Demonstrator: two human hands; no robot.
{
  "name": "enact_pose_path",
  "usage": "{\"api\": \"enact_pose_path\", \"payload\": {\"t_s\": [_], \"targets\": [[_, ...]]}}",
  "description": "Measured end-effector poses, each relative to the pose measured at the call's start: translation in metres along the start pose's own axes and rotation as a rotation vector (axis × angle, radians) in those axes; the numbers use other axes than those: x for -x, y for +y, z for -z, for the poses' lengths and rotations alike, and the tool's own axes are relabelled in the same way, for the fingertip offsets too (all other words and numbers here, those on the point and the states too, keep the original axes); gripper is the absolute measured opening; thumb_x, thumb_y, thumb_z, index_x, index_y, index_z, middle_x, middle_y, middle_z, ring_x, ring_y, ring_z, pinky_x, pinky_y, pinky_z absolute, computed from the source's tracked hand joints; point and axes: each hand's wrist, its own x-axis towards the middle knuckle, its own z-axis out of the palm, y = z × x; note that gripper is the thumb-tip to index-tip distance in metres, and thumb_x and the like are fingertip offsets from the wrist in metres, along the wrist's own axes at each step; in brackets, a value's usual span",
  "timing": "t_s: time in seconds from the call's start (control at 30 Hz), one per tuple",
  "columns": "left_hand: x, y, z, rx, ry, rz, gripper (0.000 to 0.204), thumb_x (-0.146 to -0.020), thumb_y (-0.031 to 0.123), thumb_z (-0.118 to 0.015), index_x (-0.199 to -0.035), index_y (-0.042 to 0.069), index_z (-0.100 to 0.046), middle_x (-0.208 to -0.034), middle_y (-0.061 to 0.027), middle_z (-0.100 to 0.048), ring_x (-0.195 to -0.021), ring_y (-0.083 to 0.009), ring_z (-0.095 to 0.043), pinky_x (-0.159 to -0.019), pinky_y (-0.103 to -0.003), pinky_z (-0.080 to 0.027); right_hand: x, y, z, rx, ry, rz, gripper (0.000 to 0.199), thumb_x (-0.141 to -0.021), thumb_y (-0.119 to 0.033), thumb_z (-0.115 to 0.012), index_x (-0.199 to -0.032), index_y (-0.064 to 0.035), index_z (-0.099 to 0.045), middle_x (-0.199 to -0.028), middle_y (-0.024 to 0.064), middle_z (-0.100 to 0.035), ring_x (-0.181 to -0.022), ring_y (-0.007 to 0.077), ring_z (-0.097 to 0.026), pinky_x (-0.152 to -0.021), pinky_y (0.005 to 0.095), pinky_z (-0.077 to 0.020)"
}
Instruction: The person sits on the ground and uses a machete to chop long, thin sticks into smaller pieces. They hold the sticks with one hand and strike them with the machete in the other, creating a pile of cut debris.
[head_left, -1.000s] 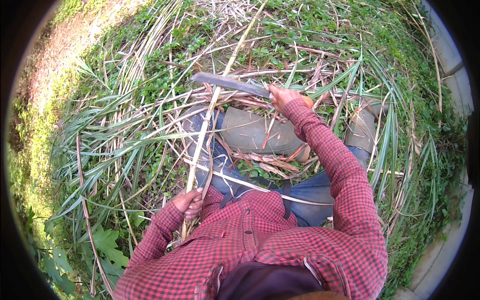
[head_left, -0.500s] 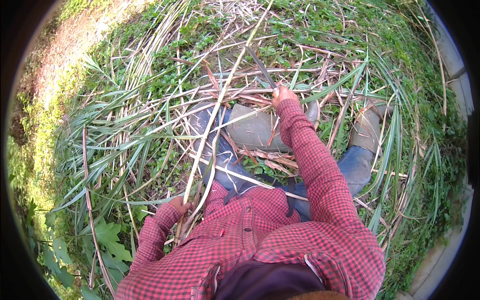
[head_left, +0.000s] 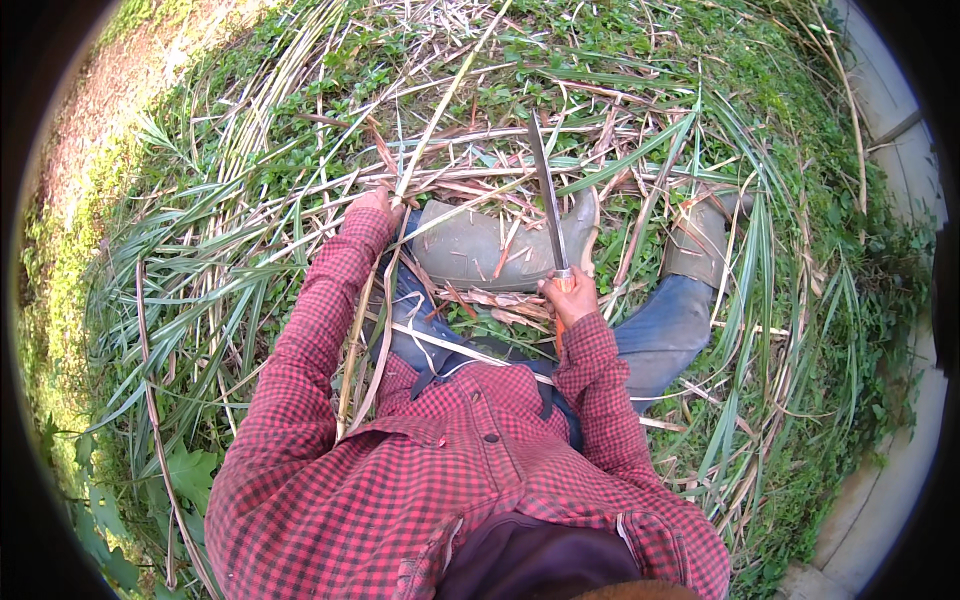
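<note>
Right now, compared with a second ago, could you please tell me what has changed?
The left hand has moved forward along the long stalk. The right hand has drawn back, bringing the knife from across that stalk to its right, blade forward. Its grip on the knife stayed.

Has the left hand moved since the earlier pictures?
Yes: the left hand has moved forward along the stalk, from well below the left boot to beside its top opening.
</note>
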Motion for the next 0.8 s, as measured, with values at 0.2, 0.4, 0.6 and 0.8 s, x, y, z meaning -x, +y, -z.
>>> {"api": "enact_pose_path", "payload": {"t_s": [0.2,0.4,0.6,0.8], "targets": [[-0.01,0.011,-0.006,0.211,0.049,0.061,0.039,-0.087,0.034,-0.041,-0.114,0.007,-0.05,-0.107,-0.019,-0.057,-0.101,-0.0331,-0.055,-0.085,-0.045,-0.043,0.023,-0.01,0.019,-0.136,0.072,0.021,0.021,-0.071,-0.009,-0.067,-0.084,-0.0013,-0.052,-0.064,0.0037,-0.054,-0.049,0.0107,-0.052,-0.047,0.0242,-0.0435],[-0.032,-0.038,0.014,0.389,0.057,0.148,0.051,-0.089,0.042,-0.035,-0.111,-0.001,-0.053,-0.11,-0.0246,-0.054,-0.105,-0.0379,-0.051,-0.09,-0.042,-0.039,0.024,-0.022,0.019,0.01,0.135,0.113,0.02,-0.072,-0.01,-0.065,-0.085,-0.0032,-0.051,-0.063,0.0049,-0.054,-0.049,0.013,-0.051,-0.044,0.0266,-0.0417],[0.043,-0.067,0.052,0.443,0.095,0.028,0.053,-0.088,0.047,-0.036,-0.103,0.002,-0.059,-0.098,-0.026,-0.058,-0.095,-0.0385,-0.055,-0.084,-0.043,-0.042,0.026,-0.077,0.001,0.657,0.072,0.282,0.033,-0.069,-0.019,-0.061,-0.097,-0.0042,-0.051,-0.08,0.0194,-0.061,-0.079,0.0377,-0.059,-0.069,0.0439,-0.0466],[0.134,-0.102,0.02,0.422,0.09,0.08,0.053,-0.087,0.048,-0.037,-0.089,0.001,-0.061,-0.081,-0.0247,-0.059,-0.081,-0.0395,-0.056,-0.073,-0.045,-0.043,0.003,-0.099,-0.05,0.907,-0.263,0.614,0.025,-0.075,-0.017,-0.058,-0.09,-0.006,-0.043,-0.087,0.0169,-0.059,-0.08,0.0347,-0.059,-0.066,0.0448,-0.0468]]}}
